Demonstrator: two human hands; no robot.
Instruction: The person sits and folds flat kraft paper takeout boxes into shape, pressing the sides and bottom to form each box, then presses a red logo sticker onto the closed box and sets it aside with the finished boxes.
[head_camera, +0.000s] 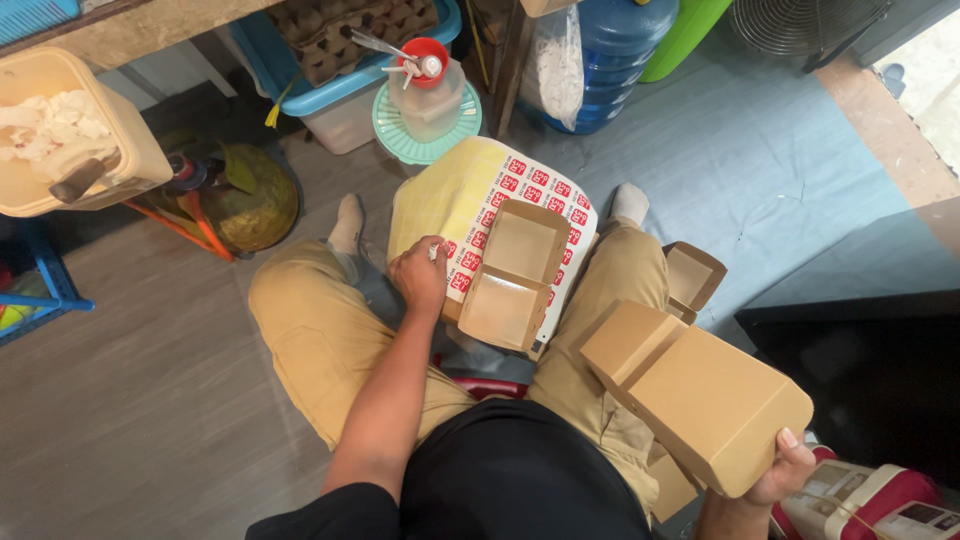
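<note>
Grey wood-look floor (140, 400), blue floor mat (760, 150), blue water jug (615, 60), fan (800, 25)

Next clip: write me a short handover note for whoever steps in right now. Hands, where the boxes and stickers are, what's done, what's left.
Left hand: fingertips pinching at a red sticker on the sticker sheet across the lap.
Right hand: holding a closed brown box out to the right.
Open box lies on the sheet; another open box sits by the right knee.
Done: no sticker shows on the held box.
Left: sticker apparently still to go on; both open boxes unclosed.
</note>
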